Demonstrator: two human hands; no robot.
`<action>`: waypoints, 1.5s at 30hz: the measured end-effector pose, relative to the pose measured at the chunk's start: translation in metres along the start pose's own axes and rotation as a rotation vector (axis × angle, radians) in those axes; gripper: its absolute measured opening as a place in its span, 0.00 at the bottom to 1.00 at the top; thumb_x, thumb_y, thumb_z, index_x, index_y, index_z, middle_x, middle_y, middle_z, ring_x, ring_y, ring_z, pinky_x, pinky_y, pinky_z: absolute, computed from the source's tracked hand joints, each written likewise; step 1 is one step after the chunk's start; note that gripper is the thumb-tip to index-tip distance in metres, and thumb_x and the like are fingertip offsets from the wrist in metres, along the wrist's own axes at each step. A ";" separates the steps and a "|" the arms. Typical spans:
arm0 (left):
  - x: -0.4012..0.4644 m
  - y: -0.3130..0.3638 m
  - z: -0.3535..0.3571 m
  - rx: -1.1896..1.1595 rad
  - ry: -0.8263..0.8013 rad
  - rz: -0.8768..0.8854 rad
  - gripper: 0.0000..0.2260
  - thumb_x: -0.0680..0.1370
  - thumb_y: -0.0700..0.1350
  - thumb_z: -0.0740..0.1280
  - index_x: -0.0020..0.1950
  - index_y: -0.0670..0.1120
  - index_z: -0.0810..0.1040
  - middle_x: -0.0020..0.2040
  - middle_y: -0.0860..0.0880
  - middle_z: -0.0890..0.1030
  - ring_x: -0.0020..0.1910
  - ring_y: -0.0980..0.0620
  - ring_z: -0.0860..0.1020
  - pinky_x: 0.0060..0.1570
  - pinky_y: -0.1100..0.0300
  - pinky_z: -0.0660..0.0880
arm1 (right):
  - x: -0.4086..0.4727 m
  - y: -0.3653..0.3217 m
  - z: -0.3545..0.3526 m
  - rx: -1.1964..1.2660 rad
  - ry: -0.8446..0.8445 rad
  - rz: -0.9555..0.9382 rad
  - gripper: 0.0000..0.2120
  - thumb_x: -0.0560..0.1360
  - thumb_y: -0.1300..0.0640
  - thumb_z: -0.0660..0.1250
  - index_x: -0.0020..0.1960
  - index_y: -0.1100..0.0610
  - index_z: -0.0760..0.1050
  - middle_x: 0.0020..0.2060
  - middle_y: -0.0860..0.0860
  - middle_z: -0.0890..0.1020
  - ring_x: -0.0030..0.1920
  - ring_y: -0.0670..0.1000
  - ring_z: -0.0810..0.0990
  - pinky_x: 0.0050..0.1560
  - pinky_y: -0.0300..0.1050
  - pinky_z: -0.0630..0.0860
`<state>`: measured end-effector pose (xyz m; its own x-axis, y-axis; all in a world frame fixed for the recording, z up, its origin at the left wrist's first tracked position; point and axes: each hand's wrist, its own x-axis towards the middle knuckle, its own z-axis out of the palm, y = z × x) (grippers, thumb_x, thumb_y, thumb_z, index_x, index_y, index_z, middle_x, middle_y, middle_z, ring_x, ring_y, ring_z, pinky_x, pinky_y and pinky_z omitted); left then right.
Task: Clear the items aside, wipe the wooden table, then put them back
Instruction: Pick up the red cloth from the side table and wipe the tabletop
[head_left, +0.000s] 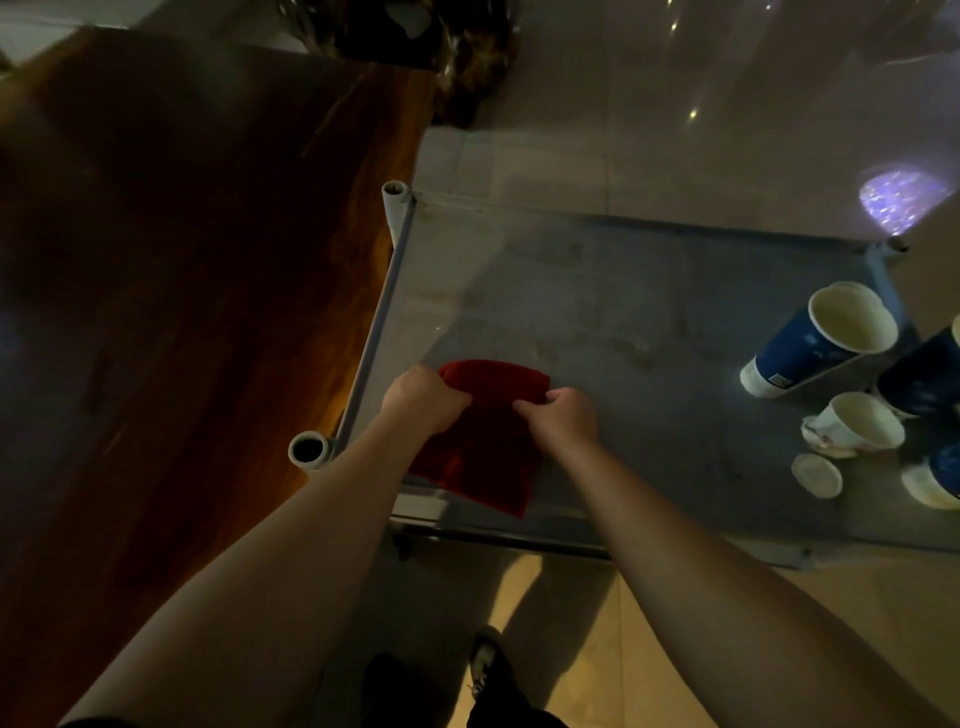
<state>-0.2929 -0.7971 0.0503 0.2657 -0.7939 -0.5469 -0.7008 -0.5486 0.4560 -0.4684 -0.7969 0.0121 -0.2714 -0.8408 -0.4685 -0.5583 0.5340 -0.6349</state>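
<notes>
A dark red cloth (480, 457) lies on the grey shelf top (597, 322) near its front left corner. My left hand (423, 397) grips the cloth's far left edge, and my right hand (563, 418) grips its far right edge. Both fists are closed on the fabric. The wooden table (182, 260) runs along the left side of the view, its dark brown top bare where I can see it. Several paper cups sit at the shelf's right end: a tall blue one (818, 343) lies tilted, a small white one (860, 426) is beside it.
A white lid (816, 475) lies flat near the cups. The shelf has grey tube posts at its corners (310, 451). Beige tiled floor (649, 623) and my dark shoe (485, 660) show below. A dark carved object (457, 57) stands beyond the table's far end.
</notes>
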 end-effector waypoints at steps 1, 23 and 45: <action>-0.001 -0.001 0.000 -0.008 -0.007 0.018 0.18 0.76 0.55 0.73 0.58 0.44 0.77 0.44 0.47 0.77 0.40 0.49 0.78 0.40 0.56 0.75 | 0.000 0.000 0.001 0.009 -0.014 0.009 0.26 0.74 0.49 0.76 0.66 0.63 0.77 0.62 0.60 0.83 0.63 0.59 0.80 0.54 0.46 0.74; -0.121 -0.057 -0.083 -1.053 -0.257 0.362 0.24 0.73 0.42 0.68 0.70 0.42 0.74 0.53 0.41 0.83 0.48 0.44 0.85 0.42 0.56 0.81 | -0.058 -0.037 -0.036 0.503 -0.790 -0.207 0.17 0.74 0.57 0.72 0.63 0.52 0.79 0.54 0.53 0.87 0.52 0.54 0.87 0.47 0.47 0.81; -0.330 -0.279 -0.067 -1.565 0.566 0.004 0.14 0.77 0.38 0.71 0.62 0.44 0.82 0.58 0.39 0.85 0.56 0.39 0.84 0.52 0.49 0.83 | -0.246 -0.114 0.120 0.257 -1.494 -0.294 0.26 0.68 0.64 0.75 0.66 0.60 0.76 0.58 0.61 0.85 0.60 0.59 0.84 0.55 0.50 0.83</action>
<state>-0.1409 -0.3996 0.1502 0.7014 -0.5923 -0.3964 0.5025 0.0164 0.8644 -0.2436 -0.6401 0.1257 0.9133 -0.1470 -0.3798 -0.2614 0.5035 -0.8235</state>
